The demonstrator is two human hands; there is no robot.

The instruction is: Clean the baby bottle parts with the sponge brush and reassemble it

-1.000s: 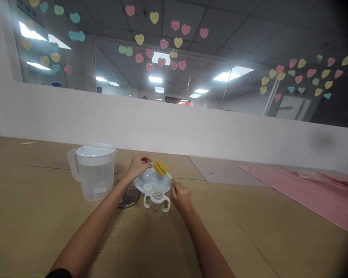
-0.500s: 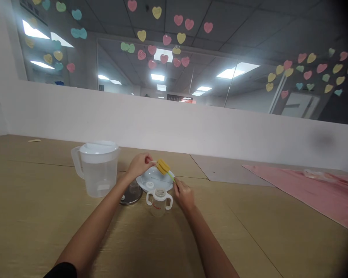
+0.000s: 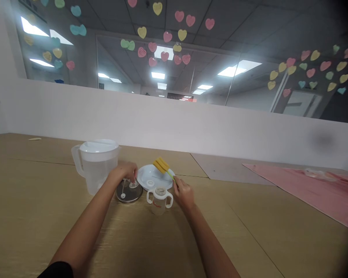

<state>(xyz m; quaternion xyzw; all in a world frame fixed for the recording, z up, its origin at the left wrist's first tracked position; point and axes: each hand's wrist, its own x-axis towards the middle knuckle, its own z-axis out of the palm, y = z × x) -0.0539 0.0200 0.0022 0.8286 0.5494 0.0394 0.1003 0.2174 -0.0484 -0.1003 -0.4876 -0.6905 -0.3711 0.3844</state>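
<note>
My right hand (image 3: 185,193) is closed around the green handle of a sponge bottle brush (image 3: 161,165), its yellow head over a white dish (image 3: 145,173). Down at a round metal plate (image 3: 131,199), my left hand (image 3: 128,171) has its fingers pinched at a small clear piece (image 3: 133,185), partly hidden by the fingertips. A thin straw with a white end (image 3: 123,195) lies on that plate. In front of the dish stands a clear baby bottle with two white handles (image 3: 159,206), upright and uncapped. A small white ring (image 3: 150,183) sits in the dish.
A lidded translucent pitcher (image 3: 100,166) stands at the left, close to my left forearm. A pink cloth (image 3: 304,189) with a clear plastic wrapping (image 3: 319,174) covers the table's right side. Behind runs a white wall (image 3: 174,123) below a window.
My left hand has moved from the brush's yellow head left and down to the metal plate. My right hand still holds the brush over the dish, nearly unmoved.
</note>
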